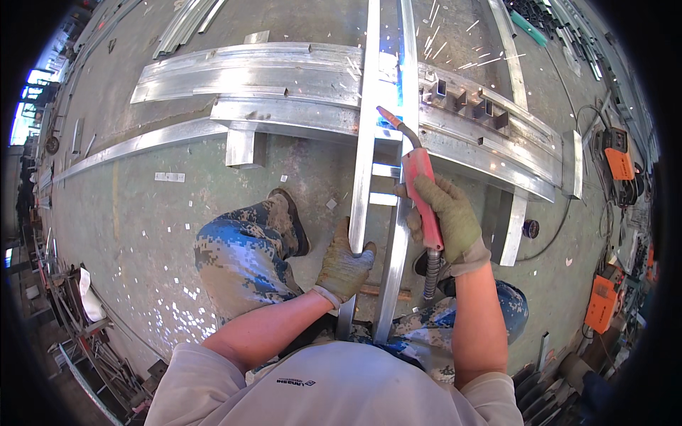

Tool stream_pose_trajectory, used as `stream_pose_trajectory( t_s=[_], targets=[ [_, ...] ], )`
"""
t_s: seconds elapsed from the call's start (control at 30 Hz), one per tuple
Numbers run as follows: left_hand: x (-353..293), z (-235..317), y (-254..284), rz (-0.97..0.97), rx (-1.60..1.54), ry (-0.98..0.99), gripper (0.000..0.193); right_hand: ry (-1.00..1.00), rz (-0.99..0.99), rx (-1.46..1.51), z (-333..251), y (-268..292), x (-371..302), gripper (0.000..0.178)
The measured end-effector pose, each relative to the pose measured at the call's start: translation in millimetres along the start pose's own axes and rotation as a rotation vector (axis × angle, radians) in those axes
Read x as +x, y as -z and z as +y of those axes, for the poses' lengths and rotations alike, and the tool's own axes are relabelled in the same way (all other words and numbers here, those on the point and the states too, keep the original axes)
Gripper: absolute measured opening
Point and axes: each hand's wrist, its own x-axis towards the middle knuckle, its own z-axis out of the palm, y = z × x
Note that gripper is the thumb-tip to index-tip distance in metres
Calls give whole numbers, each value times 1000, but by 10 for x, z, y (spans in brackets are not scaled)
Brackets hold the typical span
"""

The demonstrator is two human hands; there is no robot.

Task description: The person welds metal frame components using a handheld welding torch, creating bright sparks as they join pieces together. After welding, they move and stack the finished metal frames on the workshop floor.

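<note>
In a worn work glove, my right hand [449, 216] is closed around the red handle of a welding torch [422, 192]. The torch's curved neck points up and left, its tip close to the metal frame, with a bluish-white glow and sparks beyond. My left hand [345, 264], gloved too, grips the left rail [365, 156] of that frame near its lower part. A second rail [395, 277] runs alongside on the right, with short crosspieces [384, 199] between the two. The frame lies across wide metal beams [284, 113].
Short square tube pieces [483, 108] stand on the beams at right. Orange machines [619, 154] with cables are at the far right. Long metal profiles [186, 28] lie on the floor at upper left. A metal rack [89, 355] stands at lower left.
</note>
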Motion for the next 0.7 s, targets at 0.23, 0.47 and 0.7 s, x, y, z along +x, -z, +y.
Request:
stream_pose_trajectory(
  t_s=[0.23, 0.47, 0.7],
  targets=[
    [-1, 87, 63, -25, 86, -25, 82, -23, -9, -19, -19, 30, -7, 37],
    [2, 134, 76, -25, 131, -35, 81, -19, -46, 6, -23, 46, -10, 39],
    [1, 54, 65, -29, 78, -65, 78, -10, -19, 19, 2, 29, -17, 40]
  ],
)
